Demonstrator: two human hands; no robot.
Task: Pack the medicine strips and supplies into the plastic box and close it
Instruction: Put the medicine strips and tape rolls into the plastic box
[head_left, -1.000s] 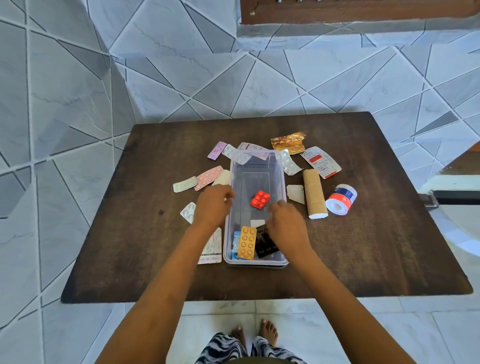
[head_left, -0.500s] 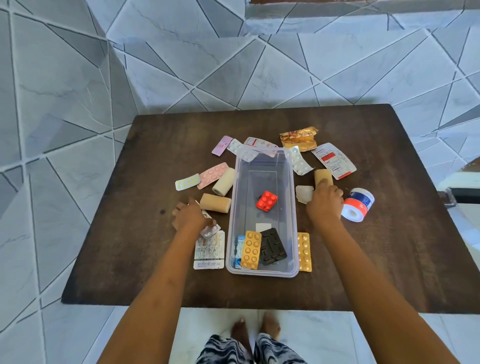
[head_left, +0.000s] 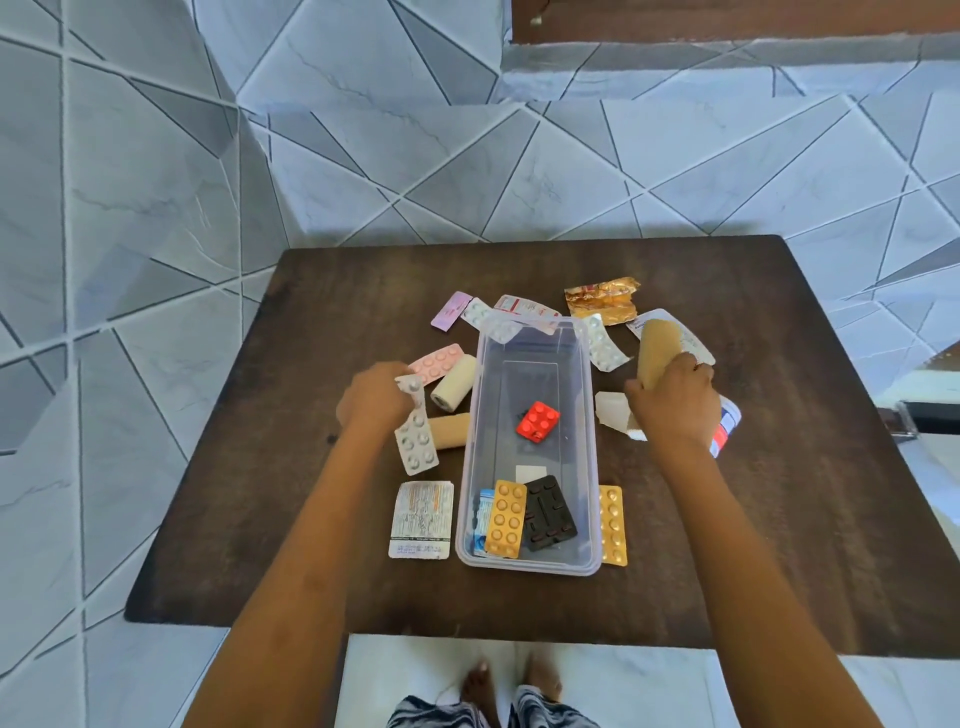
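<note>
A clear plastic box (head_left: 592, 467) stands open in the middle of the brown table (head_left: 779, 519). Inside lie a red strip (head_left: 538, 421), an orange strip (head_left: 505, 518), a black strip (head_left: 549, 513) and a blue packet (head_left: 483, 512). My left hand (head_left: 374, 397), left of the box, is shut on a silver blister strip (head_left: 415, 441) lifted off the table. My right hand (head_left: 672, 402), right of the box, is shut on a tan bandage roll (head_left: 655, 351) held tilted above the table.
Loose on the table: a cream roll (head_left: 454, 382), a tan roll (head_left: 449, 430), a pink strip (head_left: 435, 362), a printed strip (head_left: 422, 519), an orange strip (head_left: 612, 525), a gold foil strip (head_left: 602, 300), a tape roll (head_left: 727, 426), several strips behind the box.
My left hand has lifted the silver strip off the table. My right hand has raised the tan bandage roll from where it lay beside the box.
</note>
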